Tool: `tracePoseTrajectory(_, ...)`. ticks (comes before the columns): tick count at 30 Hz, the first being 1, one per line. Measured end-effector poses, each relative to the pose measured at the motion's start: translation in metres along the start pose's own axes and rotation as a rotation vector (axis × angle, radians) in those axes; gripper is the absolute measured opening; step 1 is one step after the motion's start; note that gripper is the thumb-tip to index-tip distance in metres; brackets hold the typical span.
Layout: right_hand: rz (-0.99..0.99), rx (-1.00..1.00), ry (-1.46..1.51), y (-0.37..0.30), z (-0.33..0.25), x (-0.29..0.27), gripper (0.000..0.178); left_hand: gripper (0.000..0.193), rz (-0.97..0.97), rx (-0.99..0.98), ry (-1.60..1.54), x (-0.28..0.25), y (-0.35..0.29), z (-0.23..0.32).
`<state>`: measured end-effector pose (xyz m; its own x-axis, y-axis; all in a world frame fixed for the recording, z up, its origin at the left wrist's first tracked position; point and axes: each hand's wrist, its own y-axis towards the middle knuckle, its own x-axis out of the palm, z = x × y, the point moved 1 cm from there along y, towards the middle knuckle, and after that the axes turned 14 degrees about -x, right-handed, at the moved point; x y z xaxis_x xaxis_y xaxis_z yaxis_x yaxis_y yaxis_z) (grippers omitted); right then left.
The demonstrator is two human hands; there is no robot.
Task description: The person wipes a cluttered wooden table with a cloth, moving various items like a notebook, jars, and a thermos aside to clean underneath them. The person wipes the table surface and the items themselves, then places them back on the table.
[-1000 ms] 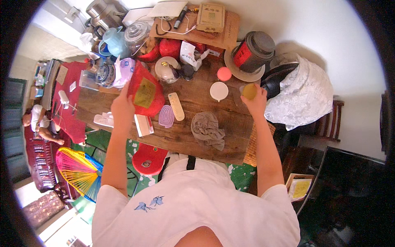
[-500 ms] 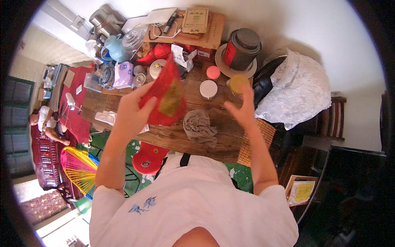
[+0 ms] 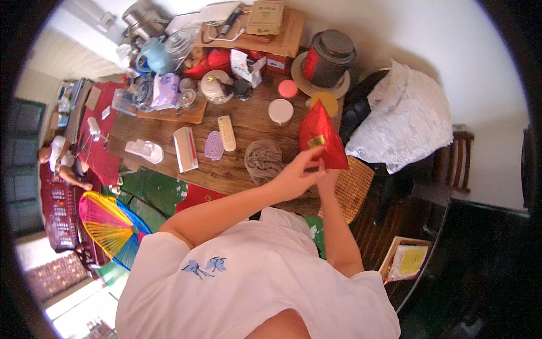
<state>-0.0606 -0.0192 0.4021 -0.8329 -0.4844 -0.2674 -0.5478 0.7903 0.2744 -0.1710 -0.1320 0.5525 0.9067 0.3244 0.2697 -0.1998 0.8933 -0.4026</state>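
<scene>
A shiny red packet (image 3: 323,129) with a small gold patch is raised over the right part of the wooden table, its pointed end away from me. My left hand (image 3: 300,176) reaches across and pinches its near edge. Close beside it, my right hand (image 3: 328,179) grips the same edge from below; some of its fingers are hidden behind the packet. A crumpled grey-brown cloth (image 3: 264,161) lies on the table left of my hands. Beyond are a white round lid (image 3: 280,112), a pink round lid (image 3: 288,88) and a yellow lid (image 3: 324,103), partly covered by the packet.
A remote control (image 3: 226,133), a purple coaster (image 3: 214,146) and a white box (image 3: 186,149) lie on the left. Teapots and jars (image 3: 216,87) line the back. A dark canister (image 3: 329,58) stands back right beside a white lace cover (image 3: 415,116). Another person (image 3: 65,161) sits far left.
My left hand has swung rightward with the red packet, away from the table's middle. My open right hand has come nearer and closed on the packet. The remote, coaster and box now show.
</scene>
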Motion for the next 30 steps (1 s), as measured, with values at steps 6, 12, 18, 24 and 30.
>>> tracePoseTrajectory(6, 0.146, 0.161, -0.158, 0.025, 0.024, -0.003, 0.031, 0.040, 0.278, -0.026, 0.503, -0.073, -0.027, -0.044)
tracePoseTrajectory(12, 0.029, -0.204, -0.207, 0.036, 0.059, 0.011, 0.039, 0.071, 0.861, -0.418, 0.668, -0.212, -0.035, -0.113)
tracePoseTrajectory(18, 0.249, 0.051, -0.386, -0.017, 0.015, 0.021, 0.054, 0.112, 1.034, -0.747, 0.688, -0.277, -0.011, -0.118)
tracePoseTrajectory(24, -0.475, -0.009, -0.574, -0.049, -0.054, 0.082, 0.072, 0.109, 0.979, -0.929, 0.709, -0.262, 0.014, -0.091)
tracePoseTrajectory(30, -0.760, -0.069, -0.798, -0.035, -0.055, 0.155, 0.064, 0.094, 0.754, -0.711, 1.091, -0.256, 0.003, -0.125)
